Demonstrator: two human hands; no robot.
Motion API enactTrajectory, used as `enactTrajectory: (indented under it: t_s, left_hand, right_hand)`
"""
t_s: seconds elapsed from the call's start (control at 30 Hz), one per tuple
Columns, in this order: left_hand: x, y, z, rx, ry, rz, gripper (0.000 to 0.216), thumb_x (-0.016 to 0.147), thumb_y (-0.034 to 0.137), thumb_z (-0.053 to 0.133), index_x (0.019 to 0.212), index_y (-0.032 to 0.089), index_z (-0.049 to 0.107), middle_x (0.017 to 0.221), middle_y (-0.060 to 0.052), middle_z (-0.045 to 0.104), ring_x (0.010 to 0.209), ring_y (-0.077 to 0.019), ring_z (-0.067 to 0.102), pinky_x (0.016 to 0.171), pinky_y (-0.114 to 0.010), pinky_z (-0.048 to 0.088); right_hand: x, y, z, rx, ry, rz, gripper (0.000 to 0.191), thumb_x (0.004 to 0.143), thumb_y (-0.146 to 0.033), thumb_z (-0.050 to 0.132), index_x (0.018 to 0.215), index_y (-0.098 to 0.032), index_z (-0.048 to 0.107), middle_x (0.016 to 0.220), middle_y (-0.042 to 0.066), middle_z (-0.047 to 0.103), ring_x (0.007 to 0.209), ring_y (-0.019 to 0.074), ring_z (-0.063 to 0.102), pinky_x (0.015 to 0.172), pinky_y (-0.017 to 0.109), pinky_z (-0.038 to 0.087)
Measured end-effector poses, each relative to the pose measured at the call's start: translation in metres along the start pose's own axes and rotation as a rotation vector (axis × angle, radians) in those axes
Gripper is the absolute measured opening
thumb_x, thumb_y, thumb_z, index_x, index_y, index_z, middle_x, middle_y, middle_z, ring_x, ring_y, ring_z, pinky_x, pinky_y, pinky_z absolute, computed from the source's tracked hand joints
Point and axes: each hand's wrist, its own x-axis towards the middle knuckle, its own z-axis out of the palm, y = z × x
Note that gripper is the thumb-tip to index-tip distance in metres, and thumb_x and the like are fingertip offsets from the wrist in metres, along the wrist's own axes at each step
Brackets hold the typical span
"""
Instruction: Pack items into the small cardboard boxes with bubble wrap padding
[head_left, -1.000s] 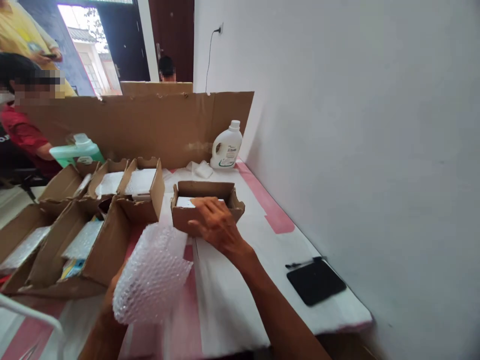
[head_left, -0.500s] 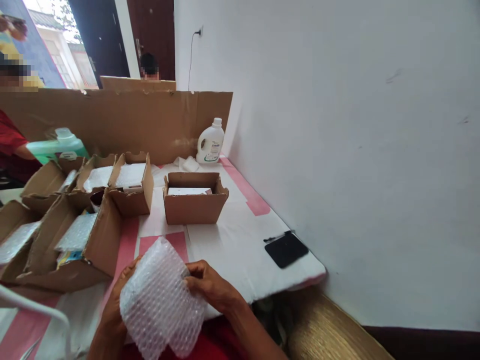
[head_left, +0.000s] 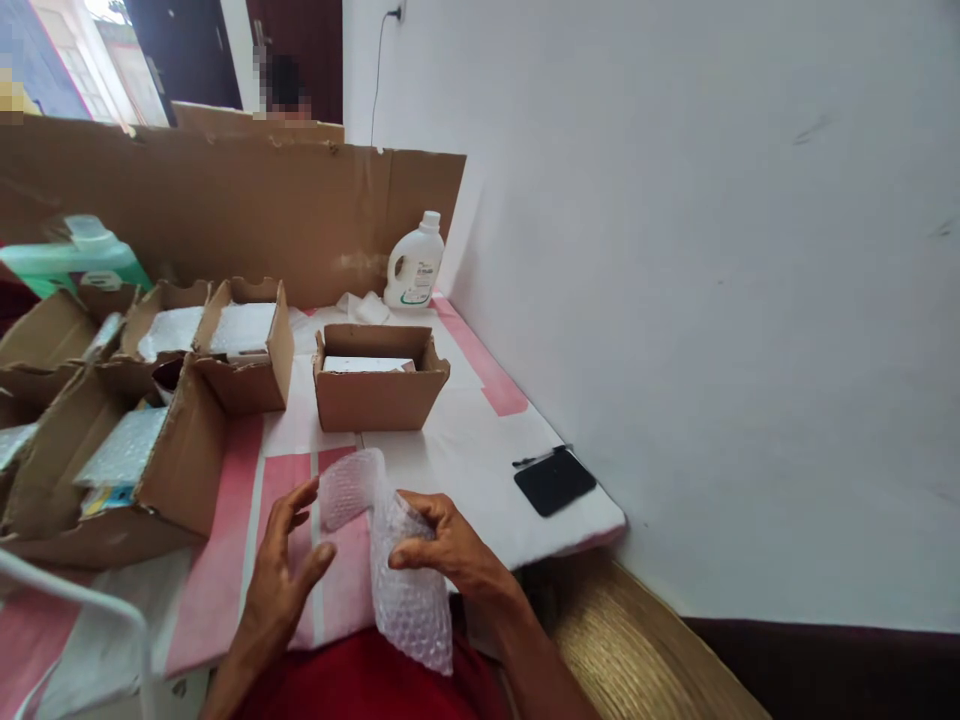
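Observation:
My right hand (head_left: 442, 545) pinches a sheet of bubble wrap (head_left: 397, 570) that hangs folded over the near table edge and my lap. My left hand (head_left: 281, 575) hovers just left of the sheet with fingers spread, its fingertips close to the sheet's upper flap. Beyond the hands stands a small open cardboard box (head_left: 379, 378) with a white item (head_left: 367, 365) lying inside.
Several open cardboard boxes (head_left: 240, 345) lined with bubble wrap crowd the left. A tall cardboard sheet (head_left: 225, 210) stands behind. A white bottle (head_left: 414, 262) is at the back by the wall, a black pad (head_left: 555, 481) near the right edge, a green container (head_left: 75, 262) far left. Another person sits behind the cardboard.
My right hand left the small box and came back to the bubble wrap. The sheet went from both hands to the right one, now hanging lower; my left hand opened.

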Motion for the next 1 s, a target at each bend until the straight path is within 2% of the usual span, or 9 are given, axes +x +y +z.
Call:
enactTrajectory:
  t_s: [0.07,0.13,0.27,0.4,0.53,0.63,0.7,0.83,1.0]
  left_hand:
    - [0.002,0.012,0.006,0.175,0.07,0.136,0.062,0.087,0.047,0.068,0.144,0.032,0.047,0.142,-0.009,0.055,0.129,-0.0272,0.053,0.109,-0.05,0.044]
    - [0.004,0.023,0.011,0.285,0.074,0.319,0.057,0.089,0.034,0.067,0.144,0.034,0.048,0.142,-0.008,0.054,0.132,-0.025,0.051,0.111,-0.048,0.043]
    - [0.01,0.04,0.017,0.342,-0.102,0.589,0.039,0.093,0.018,0.061,0.128,0.033,0.062,0.135,-0.006,0.059,0.128,-0.0199,0.055,0.105,-0.038,0.048]
    - [0.013,0.047,0.023,0.284,-0.127,0.603,0.024,0.091,0.017,0.064,0.111,0.029,0.07,0.119,-0.005,0.069,0.113,-0.0183,0.064,0.094,-0.033,0.054]
    - [0.013,0.049,0.027,0.252,-0.129,0.582,0.016,0.088,0.015,0.066,0.099,0.026,0.071,0.102,-0.004,0.073,0.097,-0.0174,0.07,0.085,-0.031,0.056]
    - [0.01,0.052,0.021,0.305,-0.065,0.629,0.019,0.086,0.012,0.065,0.099,0.025,0.07,0.1,-0.004,0.075,0.101,-0.02,0.07,0.091,-0.035,0.054]
    - [0.006,0.057,0.012,0.402,-0.056,0.699,0.022,0.083,0.009,0.065,0.099,0.025,0.067,0.107,-0.005,0.076,0.112,-0.0232,0.068,0.099,-0.039,0.05]
    - [-0.007,0.067,-0.013,0.608,-0.161,0.876,0.028,0.081,0.008,0.065,0.105,0.023,0.064,0.12,-0.008,0.075,0.123,-0.0251,0.064,0.107,-0.041,0.045]
    - [-0.022,0.059,-0.023,0.766,-0.269,0.993,0.026,0.084,0.008,0.061,0.104,0.023,0.067,0.104,-0.002,0.079,0.106,-0.0199,0.07,0.108,-0.035,0.041]
  right_hand:
    - [-0.003,-0.003,0.0,-0.055,-0.038,-0.002,0.049,0.062,-0.049,0.092,0.069,-0.018,0.055,0.068,-0.007,0.042,0.063,0.0094,0.034,0.057,0.023,0.028]
    - [-0.006,-0.006,-0.001,-0.152,-0.061,-0.02,0.054,0.056,-0.049,0.095,0.062,-0.018,0.05,0.066,-0.008,0.039,0.064,0.009,0.033,0.056,0.023,0.027]
    - [-0.009,-0.009,-0.001,-0.208,-0.112,-0.036,0.055,0.053,-0.05,0.095,0.06,-0.018,0.051,0.066,-0.008,0.043,0.065,0.0093,0.037,0.057,0.022,0.03]
    - [-0.014,-0.006,-0.004,-0.16,-0.079,-0.018,0.05,0.056,-0.05,0.093,0.065,-0.017,0.057,0.068,-0.006,0.049,0.066,0.0105,0.043,0.06,0.023,0.036]
    - [-0.02,0.0,-0.009,-0.078,-0.051,0.046,0.049,0.062,-0.055,0.089,0.069,-0.017,0.058,0.067,-0.005,0.049,0.061,0.0098,0.041,0.056,0.023,0.034]
    - [-0.022,0.001,-0.014,-0.029,0.02,0.017,0.053,0.082,-0.066,0.069,0.066,-0.019,0.052,0.062,-0.006,0.04,0.056,0.0085,0.031,0.052,0.024,0.024]
    - [-0.019,0.0,-0.018,-0.075,0.053,-0.039,0.054,0.09,-0.064,0.06,0.064,-0.019,0.047,0.063,-0.006,0.035,0.057,0.0088,0.029,0.053,0.025,0.022]
    - [-0.005,-0.006,-0.026,-0.181,-0.015,-0.131,0.046,0.09,-0.058,0.065,0.072,-0.016,0.061,0.07,-0.003,0.047,0.065,0.0104,0.041,0.06,0.025,0.029]
    - [0.028,-0.011,-0.046,-0.279,-0.022,-0.176,0.044,0.088,-0.057,0.067,0.077,-0.014,0.071,0.072,-0.001,0.057,0.066,0.0114,0.047,0.06,0.025,0.034]
